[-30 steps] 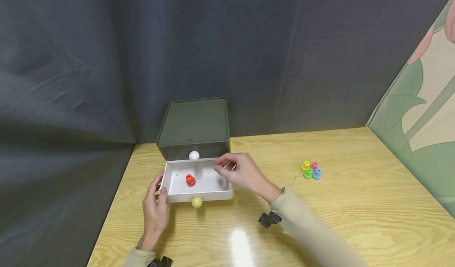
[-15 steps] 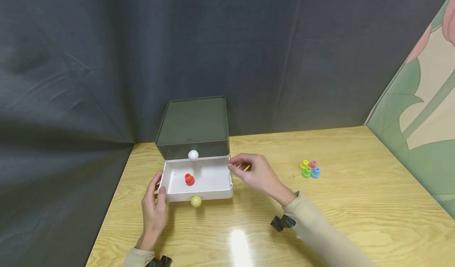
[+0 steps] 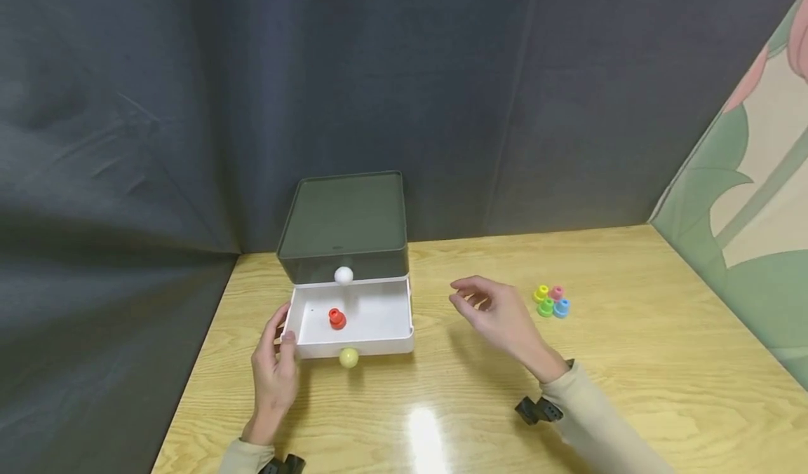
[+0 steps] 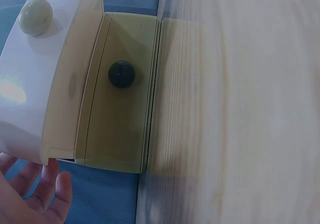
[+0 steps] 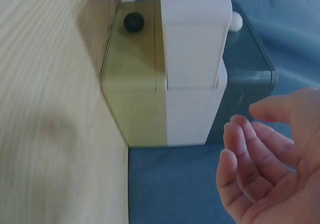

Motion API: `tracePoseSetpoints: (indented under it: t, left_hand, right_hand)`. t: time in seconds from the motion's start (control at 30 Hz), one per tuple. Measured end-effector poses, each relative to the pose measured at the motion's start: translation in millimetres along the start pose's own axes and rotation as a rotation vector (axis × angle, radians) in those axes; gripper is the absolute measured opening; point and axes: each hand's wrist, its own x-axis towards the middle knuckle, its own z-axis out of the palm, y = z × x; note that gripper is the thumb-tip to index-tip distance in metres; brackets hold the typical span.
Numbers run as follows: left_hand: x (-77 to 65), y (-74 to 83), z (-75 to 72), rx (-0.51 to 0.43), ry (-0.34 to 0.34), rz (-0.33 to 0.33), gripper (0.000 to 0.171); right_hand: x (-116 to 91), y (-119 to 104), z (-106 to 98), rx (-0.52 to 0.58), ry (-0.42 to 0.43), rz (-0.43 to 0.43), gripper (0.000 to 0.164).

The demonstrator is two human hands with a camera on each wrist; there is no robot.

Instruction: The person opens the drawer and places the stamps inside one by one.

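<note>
1 red stepped peg (image 3: 337, 319) rests in the pulled-out white drawer (image 3: 381, 325), the right hand (image 3: 505, 316) now well clear of it

Over the past second the right hand moves from above the drawer to over the wooden table (image 3: 473, 425), between drawer and loose pegs; its fingers bend loosely, apart from the thumb, holding nothing. The left hand (image 3: 274, 369) grips the drawer's left side near the front corner, unchanged. Neither hand touches the red peg, just left of the drawer's middle; the work looks partly done, since 4 pegs, yellow (image 3: 541, 294), pink (image 3: 557, 292), green (image 3: 546, 308) and blue (image 3: 561, 309), cluster on the table
</note>
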Motion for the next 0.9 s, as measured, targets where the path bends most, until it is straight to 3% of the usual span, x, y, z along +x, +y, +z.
tracePoseSetpoints:
  t: [0.37, 0.63, 0.9]
  left_hand:
    - [-1.2, -0.4, -1.2, 0.002, -0.009, -0.014, 0.044]
    - [-3.3, -1.6, 5.1, -0.009, -0.022, -0.019, 0.044]
    - [-0.9, 0.4, 1.1, -0.010, -0.004, -0.019, 0.045]
  right_hand:
    - [-17.8, 44.3, -41.7, -0.055, 0.048, 0.129, 0.027]
    - [-45.3, 83.5, -71.7, -0.113, 0.065, 0.234, 0.034]
    - [-45.6, 117.7, -93.6, -0.105, 0.055, 0.269, 0.038]
